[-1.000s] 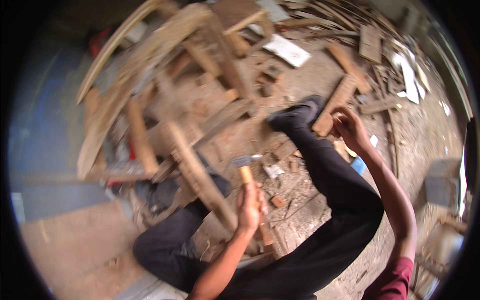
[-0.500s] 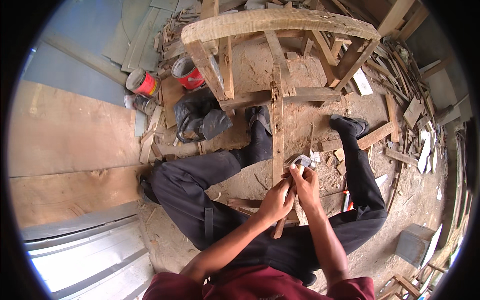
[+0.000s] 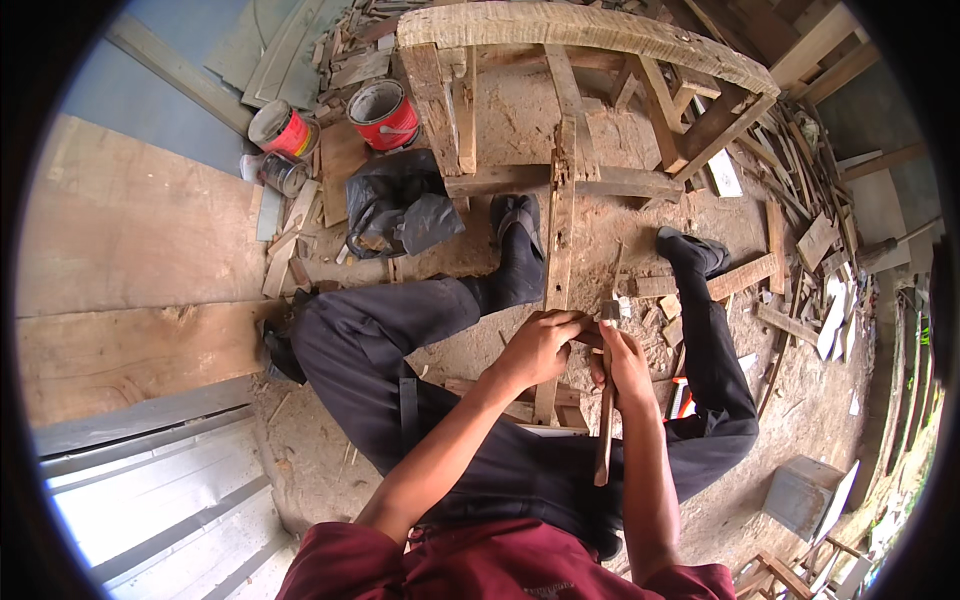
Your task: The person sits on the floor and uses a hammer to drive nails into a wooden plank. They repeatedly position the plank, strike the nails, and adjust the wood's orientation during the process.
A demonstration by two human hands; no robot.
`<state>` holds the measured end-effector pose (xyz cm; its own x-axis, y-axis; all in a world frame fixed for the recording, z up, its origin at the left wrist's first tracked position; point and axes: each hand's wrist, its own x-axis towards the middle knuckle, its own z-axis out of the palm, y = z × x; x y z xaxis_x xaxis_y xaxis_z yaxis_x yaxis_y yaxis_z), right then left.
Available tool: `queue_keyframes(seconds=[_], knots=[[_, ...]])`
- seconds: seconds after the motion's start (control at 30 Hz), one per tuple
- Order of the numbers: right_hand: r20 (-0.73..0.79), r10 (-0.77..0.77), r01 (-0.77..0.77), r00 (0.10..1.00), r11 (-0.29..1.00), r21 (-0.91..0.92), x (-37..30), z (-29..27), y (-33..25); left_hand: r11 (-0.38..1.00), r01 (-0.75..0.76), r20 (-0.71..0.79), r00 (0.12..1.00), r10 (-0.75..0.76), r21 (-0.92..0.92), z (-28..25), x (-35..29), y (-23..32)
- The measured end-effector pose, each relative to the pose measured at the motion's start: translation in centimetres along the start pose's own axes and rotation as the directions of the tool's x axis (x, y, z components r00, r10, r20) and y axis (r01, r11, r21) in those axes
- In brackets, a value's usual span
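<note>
A hammer [image 3: 604, 440] is in my right hand [image 3: 628, 370], whose fingers are closed around its upper part. Its metal head points away from me and its wooden handle hangs toward my lap. My left hand [image 3: 542, 348] is closed beside it, fingertips against the hammer near the head. What the left fingers pinch is hidden, though a dark edge shows between the two hands. Just beyond, a long upright wooden strip [image 3: 560, 240] runs between my legs to a rough wooden frame [image 3: 590, 30] with a curved top rail.
Red paint cans [image 3: 383, 115] and a black plastic bag [image 3: 400, 205] stand at the far left. A plywood sheet [image 3: 140, 220] lies left. Scrap wood [image 3: 800, 170] is heaped right. An orange-handled tool [image 3: 682, 398] lies by my right leg, a grey metal box [image 3: 803, 497] farther right.
The hammer has turned, its handle swinging right to lie more in line with my right forearm. My left hand has shifted up and left, off the handle. The view has tilted slightly.
</note>
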<state>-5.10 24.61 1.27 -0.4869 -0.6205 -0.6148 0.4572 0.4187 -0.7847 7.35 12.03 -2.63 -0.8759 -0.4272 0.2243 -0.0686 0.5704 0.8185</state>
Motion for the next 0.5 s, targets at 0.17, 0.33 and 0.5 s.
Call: queue_keyframes(seconds=[0.17,0.33,0.5], knots=[[0.033,0.049,-0.048,0.998,0.999,-0.007,-0.1,-1.0,0.2,0.983,0.107,0.218,0.973,-0.073,-0.151,-0.8,-0.6,1.7],[0.080,0.079,-0.088,0.994,0.989,0.118,-0.5,-1.6,1.8,0.984,0.117,0.046,0.993,-0.111,-0.136,1.7,-1.4,0.6],[0.107,0.084,-0.102,0.991,0.978,0.181,-0.5,-2.0,3.0,0.949,0.109,0.006,0.994,-0.112,-0.296,2.0,-1.1,0.0]])
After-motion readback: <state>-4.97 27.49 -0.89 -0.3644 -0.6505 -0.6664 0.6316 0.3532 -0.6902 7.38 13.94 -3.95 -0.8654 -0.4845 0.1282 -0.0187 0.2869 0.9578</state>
